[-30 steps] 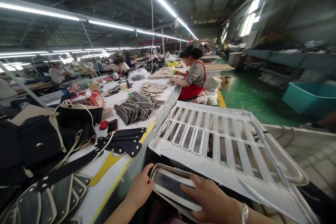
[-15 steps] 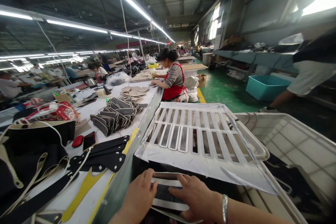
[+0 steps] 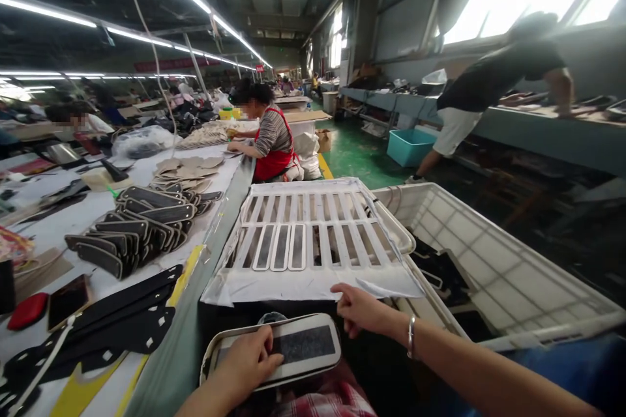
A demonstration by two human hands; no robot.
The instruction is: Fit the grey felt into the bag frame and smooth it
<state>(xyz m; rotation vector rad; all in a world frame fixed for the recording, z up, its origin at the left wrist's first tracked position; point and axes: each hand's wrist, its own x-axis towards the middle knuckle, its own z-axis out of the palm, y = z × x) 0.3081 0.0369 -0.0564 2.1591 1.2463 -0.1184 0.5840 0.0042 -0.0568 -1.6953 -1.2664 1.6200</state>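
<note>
My left hand lies on a stack of grey oblong pieces with pale borders resting on my lap, fingers curled over the top piece. My right hand has its fingers closed on the near edge of a white slotted sheet that lies over a white crate. Three of the sheet's slots hold the same grey pieces. A bracelet sits on my right wrist.
A long worktable on my left carries fanned dark pieces, black straps, tan cut-outs and a phone. A second white crate stands to the right. A seated person in a red apron works ahead; another person leans on the right bench.
The view swung right. My right hand left the stack and took the sheet's near edge. My left hand stayed on the stack, which now lies lower on my lap.
</note>
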